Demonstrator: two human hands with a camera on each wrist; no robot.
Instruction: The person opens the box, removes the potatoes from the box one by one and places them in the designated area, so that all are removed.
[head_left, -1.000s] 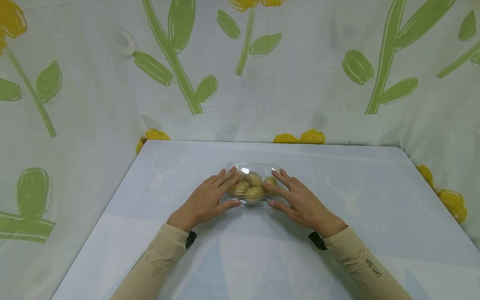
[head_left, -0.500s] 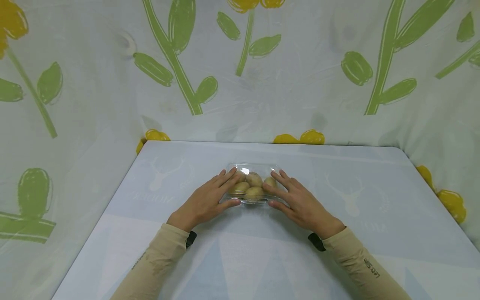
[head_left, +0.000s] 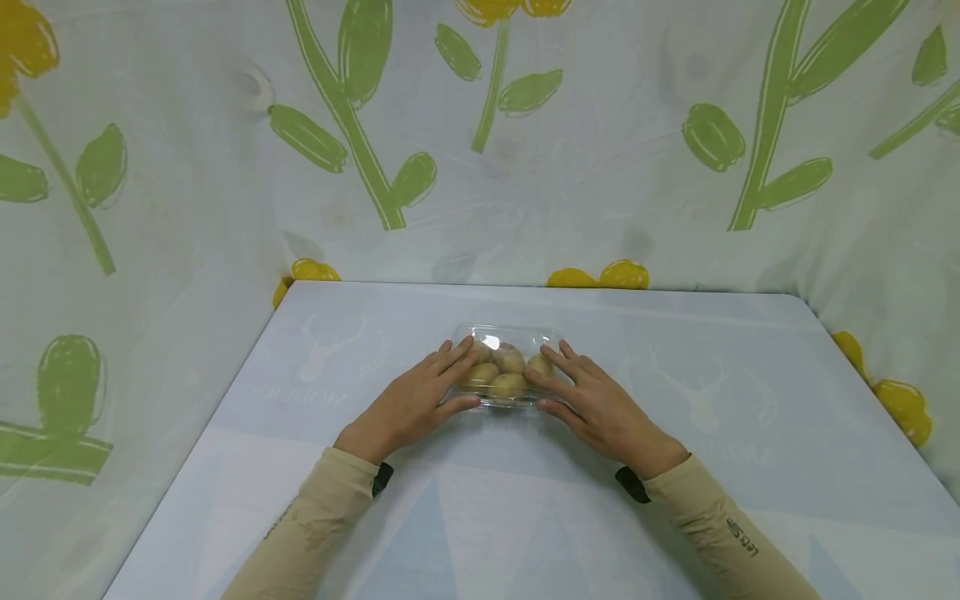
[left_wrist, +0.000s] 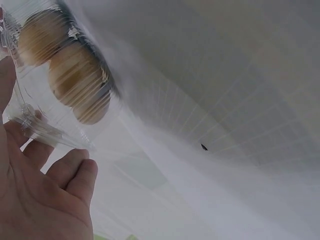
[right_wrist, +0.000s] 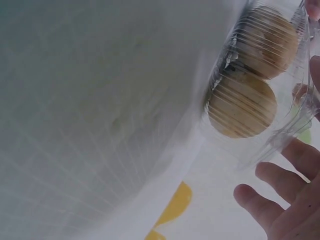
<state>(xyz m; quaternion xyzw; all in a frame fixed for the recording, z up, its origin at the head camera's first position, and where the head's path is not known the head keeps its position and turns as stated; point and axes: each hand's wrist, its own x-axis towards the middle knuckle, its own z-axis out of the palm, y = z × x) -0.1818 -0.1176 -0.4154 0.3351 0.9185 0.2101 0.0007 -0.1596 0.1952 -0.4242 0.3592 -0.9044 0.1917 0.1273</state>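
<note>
A clear plastic clamshell box [head_left: 508,331] lies on the table, its lid down over several yellow-brown potatoes [head_left: 508,386]. At its left end is my left hand [head_left: 420,398], spread fingers laid over the lid and thumb at the near edge. My right hand [head_left: 600,408] mirrors it at the right end. In the left wrist view, the fingers of the left hand [left_wrist: 42,195] reach along the rim of the box, potatoes showing through the ribbed wall. The right wrist view has the right hand [right_wrist: 297,200] by the box's rim, some fingertips apart from it.
The pale table [head_left: 480,517] has faint deer and triangle prints, and the box stands towards its far edge. Behind and at both sides hangs a white curtain [head_left: 600,150] with green stems and yellow flowers.
Both hands keep their places on the box, which has not visibly moved. The view shifts only very slightly.
</note>
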